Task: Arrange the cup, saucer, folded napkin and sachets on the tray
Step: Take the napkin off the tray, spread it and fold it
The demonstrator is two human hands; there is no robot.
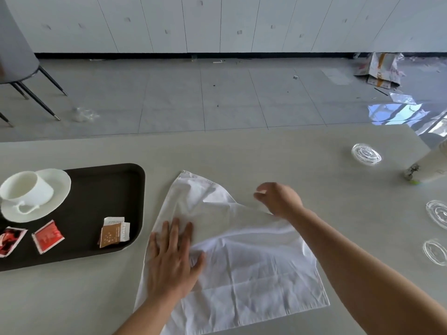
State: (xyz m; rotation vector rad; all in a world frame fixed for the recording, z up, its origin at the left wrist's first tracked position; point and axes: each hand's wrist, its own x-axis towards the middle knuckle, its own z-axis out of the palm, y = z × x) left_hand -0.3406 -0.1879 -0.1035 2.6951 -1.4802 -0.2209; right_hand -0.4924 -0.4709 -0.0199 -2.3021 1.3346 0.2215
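Note:
A white cloth napkin (pixel 254 269) lies spread on the table, to the right of a dark tray (pixel 108 189). My left hand (pixel 174 257) presses flat on the napkin's left part, fingers apart. My right hand (pixel 278 199) pinches the napkin's far right corner and lifts it off the table. On the tray, a white cup (pixel 26 187) sits on a white saucer (pixel 58 187) at the far left. Two red sachets (pixel 47 236) (pixel 9 240) and a brown-and-white sachet (pixel 113 232) lie along the tray's near side.
Clear plastic lids lie on the table's right side: one lid (pixel 366 154) far, two lids (pixel 437 213) (pixel 435 255) near the right edge. A white cylinder (pixel 428 168) lies tilted at the far right. A chair (pixel 17 56) stands on the floor beyond the table.

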